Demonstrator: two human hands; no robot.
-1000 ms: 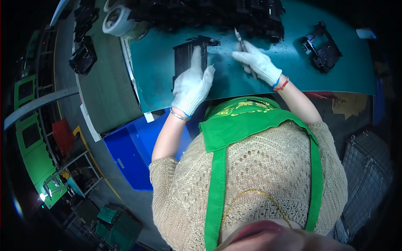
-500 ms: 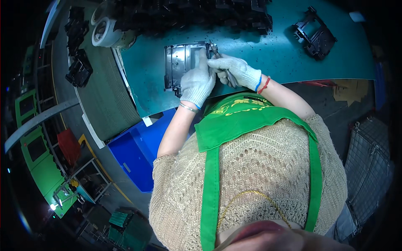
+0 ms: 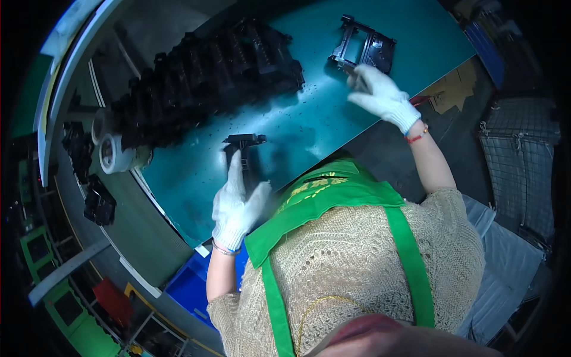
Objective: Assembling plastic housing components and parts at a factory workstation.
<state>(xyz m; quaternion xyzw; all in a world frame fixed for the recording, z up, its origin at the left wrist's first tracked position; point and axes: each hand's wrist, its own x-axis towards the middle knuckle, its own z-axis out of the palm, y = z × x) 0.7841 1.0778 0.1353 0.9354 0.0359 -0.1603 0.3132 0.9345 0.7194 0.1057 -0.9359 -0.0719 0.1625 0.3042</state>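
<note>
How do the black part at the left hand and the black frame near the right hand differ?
The left hand partly covers the black part; the black frame is mostly uncovered. The frame's middle is visibly open; the part's is unclear. Both are black and lie on the blue-green table.

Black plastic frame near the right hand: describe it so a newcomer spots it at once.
Start at the teal work table and follow it rightward, to just beyond the white-gloved right hand. There lies a black rectangular plastic frame. Unlike the cluster of black parts to its left, it lies apart, and the table's teal surface shows through its opening.
</note>
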